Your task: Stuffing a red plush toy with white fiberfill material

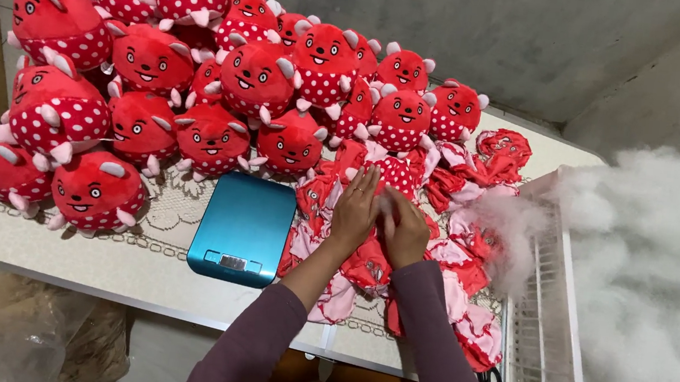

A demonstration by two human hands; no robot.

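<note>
My left hand point(354, 210) and my right hand point(404, 229) meet over a heap of flat, unstuffed red plush skins point(456, 231) on the table. The left hand's fingers lie flat against a red skin point(370, 264), holding it. The right hand is curled on the same skin with a small tuft of white stuffing at its fingertips. A teal digital scale point(242, 227) lies just left of my left forearm.
Several stuffed red plush toys with white polka dots point(157, 65) are piled over the left and back of the table point(89, 260). A white slatted crate point(543, 328) full of white fibre stuffing point(657, 282) stands at the right. Black scissors point(492, 381) lie at the table's front right.
</note>
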